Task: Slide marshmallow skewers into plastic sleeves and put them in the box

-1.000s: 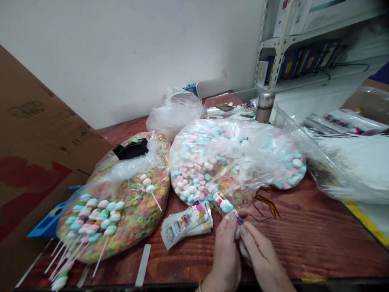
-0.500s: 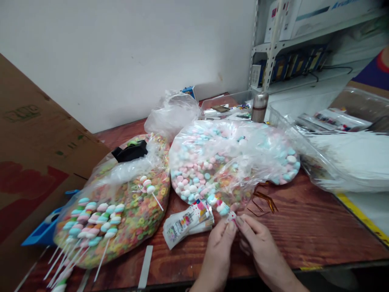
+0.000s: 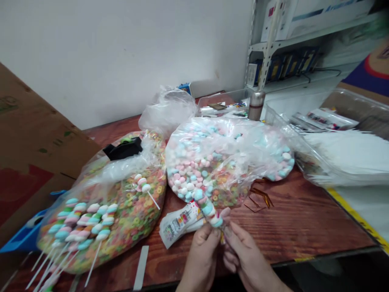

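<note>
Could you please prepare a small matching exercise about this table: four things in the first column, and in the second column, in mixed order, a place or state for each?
Column one
1. candy
2. packets
3. bottle
4. ties

Column two
A. upright, behind the bag of marshmallows
B. thin and orange-brown
C. held between the left hand and the right hand
D. stacked flat, with colourful print

Right pairs
1-C, 2-D, 3-A, 4-B
</note>
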`<state>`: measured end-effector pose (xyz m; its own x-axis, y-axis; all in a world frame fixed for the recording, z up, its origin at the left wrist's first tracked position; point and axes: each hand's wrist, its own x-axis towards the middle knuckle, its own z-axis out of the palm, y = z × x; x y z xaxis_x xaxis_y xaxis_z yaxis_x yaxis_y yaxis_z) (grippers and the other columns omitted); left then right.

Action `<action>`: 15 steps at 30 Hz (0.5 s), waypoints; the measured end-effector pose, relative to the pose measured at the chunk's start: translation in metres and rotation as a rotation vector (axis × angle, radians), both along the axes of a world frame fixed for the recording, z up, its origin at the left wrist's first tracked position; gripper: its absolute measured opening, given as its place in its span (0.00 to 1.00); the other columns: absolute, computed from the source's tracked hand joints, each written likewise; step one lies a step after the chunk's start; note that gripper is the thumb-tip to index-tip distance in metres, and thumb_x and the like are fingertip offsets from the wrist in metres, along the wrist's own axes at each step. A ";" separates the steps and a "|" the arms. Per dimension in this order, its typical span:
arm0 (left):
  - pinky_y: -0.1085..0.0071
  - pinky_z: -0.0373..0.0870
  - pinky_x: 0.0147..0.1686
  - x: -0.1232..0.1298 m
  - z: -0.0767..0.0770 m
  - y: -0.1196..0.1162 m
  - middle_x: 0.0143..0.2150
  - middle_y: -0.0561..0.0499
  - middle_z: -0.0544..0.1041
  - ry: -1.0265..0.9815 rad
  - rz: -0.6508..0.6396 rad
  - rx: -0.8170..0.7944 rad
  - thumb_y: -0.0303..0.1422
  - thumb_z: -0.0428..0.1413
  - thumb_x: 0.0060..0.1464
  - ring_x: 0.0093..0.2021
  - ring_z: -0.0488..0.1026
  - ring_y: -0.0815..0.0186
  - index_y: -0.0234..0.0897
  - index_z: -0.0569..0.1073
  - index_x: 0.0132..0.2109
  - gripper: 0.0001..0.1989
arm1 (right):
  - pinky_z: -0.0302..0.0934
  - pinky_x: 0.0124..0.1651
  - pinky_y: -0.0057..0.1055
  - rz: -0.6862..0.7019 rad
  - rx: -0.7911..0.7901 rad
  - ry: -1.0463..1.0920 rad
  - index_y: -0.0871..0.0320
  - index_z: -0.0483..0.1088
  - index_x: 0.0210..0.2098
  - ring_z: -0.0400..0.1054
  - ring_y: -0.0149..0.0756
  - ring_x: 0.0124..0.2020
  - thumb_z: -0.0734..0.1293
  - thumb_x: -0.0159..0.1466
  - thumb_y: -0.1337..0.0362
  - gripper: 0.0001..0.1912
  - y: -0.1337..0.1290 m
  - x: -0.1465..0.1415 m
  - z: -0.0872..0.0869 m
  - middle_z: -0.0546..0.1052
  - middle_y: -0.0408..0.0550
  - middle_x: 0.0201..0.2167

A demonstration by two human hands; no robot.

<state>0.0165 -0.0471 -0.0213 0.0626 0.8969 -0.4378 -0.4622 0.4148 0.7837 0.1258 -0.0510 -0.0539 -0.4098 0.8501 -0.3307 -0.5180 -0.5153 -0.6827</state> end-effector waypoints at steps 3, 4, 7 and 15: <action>0.56 0.73 0.45 -0.006 -0.001 -0.010 0.44 0.38 0.81 -0.211 -0.106 -0.084 0.44 0.70 0.38 0.41 0.78 0.51 0.35 0.82 0.41 0.23 | 0.40 0.15 0.20 0.285 -0.101 0.275 0.52 0.60 0.34 0.39 0.19 0.12 0.68 0.57 0.39 0.25 -0.005 -0.009 -0.005 0.54 0.29 0.16; 0.57 0.74 0.44 -0.008 -0.002 -0.012 0.44 0.38 0.81 -0.232 -0.107 -0.095 0.43 0.72 0.35 0.41 0.78 0.51 0.35 0.82 0.36 0.21 | 0.41 0.15 0.21 0.341 -0.101 0.299 0.52 0.60 0.34 0.40 0.19 0.10 0.68 0.56 0.37 0.26 -0.005 -0.009 -0.005 0.54 0.28 0.15; 0.59 0.74 0.44 -0.021 -0.008 -0.015 0.42 0.41 0.81 -0.146 0.004 -0.055 0.42 0.71 0.36 0.41 0.78 0.52 0.36 0.79 0.25 0.15 | 0.53 0.22 0.23 0.328 0.081 0.014 0.54 0.65 0.33 0.57 0.24 0.17 0.66 0.61 0.42 0.21 -0.003 0.007 -0.001 0.64 0.35 0.19; 0.62 0.70 0.49 -0.073 -0.003 -0.005 0.36 0.48 0.82 0.731 0.147 0.260 0.39 0.63 0.51 0.43 0.76 0.56 0.40 0.83 0.37 0.09 | 0.56 0.44 0.40 -0.069 0.973 -1.420 0.56 0.70 0.46 0.66 0.45 0.43 0.62 0.67 0.67 0.09 0.011 0.043 -0.025 0.75 0.51 0.41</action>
